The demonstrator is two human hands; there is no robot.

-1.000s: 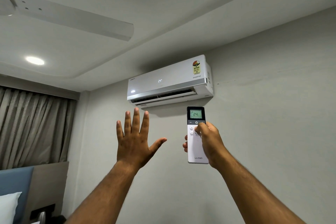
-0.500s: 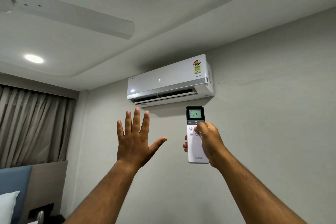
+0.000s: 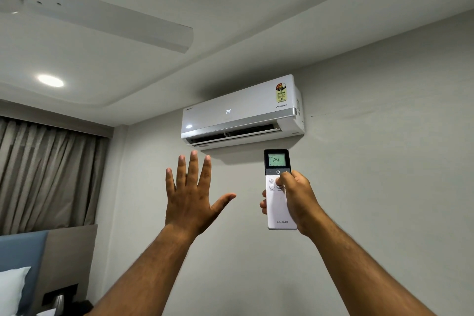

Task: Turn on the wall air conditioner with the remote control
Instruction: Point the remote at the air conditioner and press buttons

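Observation:
A white wall air conditioner (image 3: 241, 113) hangs high on the grey wall; its front shows 24 and its bottom flap is swung open. Just below its right half I hold a white remote control (image 3: 277, 202) upright in my right hand (image 3: 298, 197). The thumb rests near the buttons under the remote's dark top, and the lit screen reads 24. My left hand (image 3: 191, 195) is raised beneath the unit's left part, back toward me, fingers spread and holding nothing.
A white ceiling fan blade (image 3: 107, 19) reaches across the upper left, near a round ceiling light (image 3: 50, 81). Grey-brown curtains (image 3: 48, 174) hang at left above a blue and brown headboard (image 3: 46, 261) and a white pillow (image 3: 11, 290).
Both hands and the remote hold nearly still; the view has only drifted slightly. The unit's flap and the 24 display look the same.

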